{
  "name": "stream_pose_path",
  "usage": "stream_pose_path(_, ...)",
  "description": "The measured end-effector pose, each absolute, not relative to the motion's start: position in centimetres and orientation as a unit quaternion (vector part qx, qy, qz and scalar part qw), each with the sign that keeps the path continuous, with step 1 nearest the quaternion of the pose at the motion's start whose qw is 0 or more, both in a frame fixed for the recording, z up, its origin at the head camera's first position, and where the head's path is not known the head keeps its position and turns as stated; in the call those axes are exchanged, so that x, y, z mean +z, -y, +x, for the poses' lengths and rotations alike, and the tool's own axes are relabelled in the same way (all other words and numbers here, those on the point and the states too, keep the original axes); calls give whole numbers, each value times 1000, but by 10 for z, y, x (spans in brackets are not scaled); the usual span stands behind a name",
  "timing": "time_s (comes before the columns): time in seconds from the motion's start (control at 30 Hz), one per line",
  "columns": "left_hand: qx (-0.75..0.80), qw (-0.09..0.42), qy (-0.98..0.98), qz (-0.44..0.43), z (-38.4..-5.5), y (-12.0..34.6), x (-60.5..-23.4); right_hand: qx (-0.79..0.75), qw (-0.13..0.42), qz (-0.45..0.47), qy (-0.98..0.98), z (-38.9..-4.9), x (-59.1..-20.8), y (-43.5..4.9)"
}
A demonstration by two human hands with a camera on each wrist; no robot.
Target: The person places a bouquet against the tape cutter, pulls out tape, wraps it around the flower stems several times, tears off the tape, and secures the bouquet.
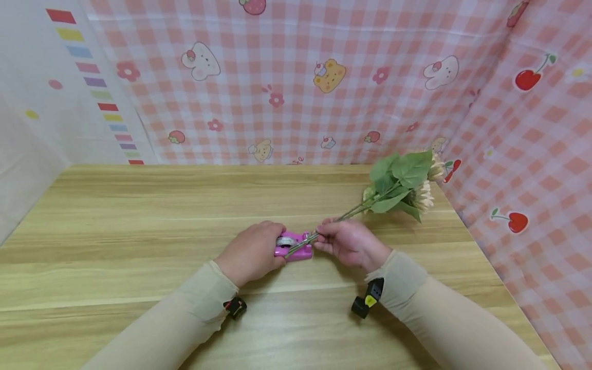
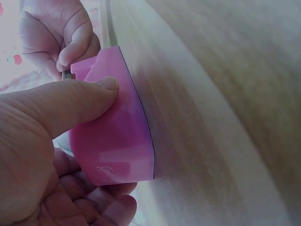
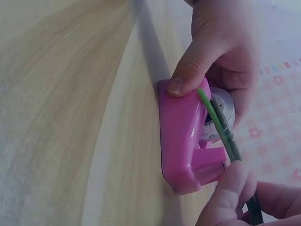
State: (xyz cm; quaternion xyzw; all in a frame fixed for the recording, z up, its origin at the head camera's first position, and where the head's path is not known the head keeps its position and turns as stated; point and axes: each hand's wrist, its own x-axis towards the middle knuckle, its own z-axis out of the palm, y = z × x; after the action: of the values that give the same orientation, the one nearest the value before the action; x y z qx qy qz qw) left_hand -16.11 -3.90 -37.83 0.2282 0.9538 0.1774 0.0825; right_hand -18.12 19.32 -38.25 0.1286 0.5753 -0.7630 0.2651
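Note:
A pink tape dispenser (image 1: pixel 302 253) stands on the wooden table, a roll of tape (image 3: pixel 225 109) in its middle. My left hand (image 1: pixel 253 252) grips its left end, thumb on the near side in the left wrist view and fingers on the far side. My right hand (image 1: pixel 349 242) pinches the green stems (image 3: pixel 221 123) of artificial flowers between thumb and fingers, close by the dispenser's right end. Their cut ends lie over the dispenser, beside the roll. Cream flower heads (image 1: pixel 422 198) and broad green leaves (image 1: pixel 413 169) stretch away to the back right.
The wood-grain table (image 1: pixel 139 231) runs back to a pink checked cloth (image 1: pixel 296 118) with cartoon prints. Similar cloth (image 1: pixel 546 169) borders the right side, and a white sheet (image 1: pixel 28 144) hangs at the left. Small black cameras (image 1: pixel 365 303) are strapped to both wrists.

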Motion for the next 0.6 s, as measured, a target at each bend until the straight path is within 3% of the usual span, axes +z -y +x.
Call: stream_pose_path(0.6, 176, 81, -953, 231, -161, 39, -377, -772, 272, 123, -561, -183, -378, -198)
